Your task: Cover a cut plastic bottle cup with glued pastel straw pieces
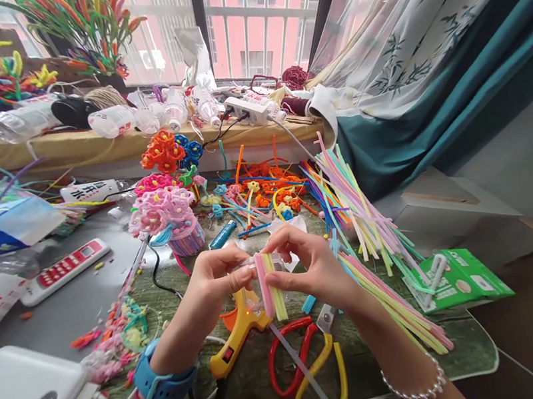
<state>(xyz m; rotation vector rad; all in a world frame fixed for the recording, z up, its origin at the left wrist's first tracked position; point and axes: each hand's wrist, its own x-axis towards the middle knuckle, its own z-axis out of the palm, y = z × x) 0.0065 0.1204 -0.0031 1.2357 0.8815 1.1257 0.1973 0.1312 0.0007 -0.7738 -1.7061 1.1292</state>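
My left fingers (238, 279) hold clear plastic (278, 266); my right fingers (287, 282) pinch pink and yellow strips (265, 287), probably for alignment (glue gun (240, 343) below).

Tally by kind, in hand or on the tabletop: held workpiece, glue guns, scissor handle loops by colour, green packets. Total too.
Clear plastic piece with pink and yellow fuzzy strips, held in both hands: 1
Yellow plastic glue gun: 1
Red scissor handle loop: 1
Yellow scissor handle loop: 1
Flat green printed packet: 1
Total: 5
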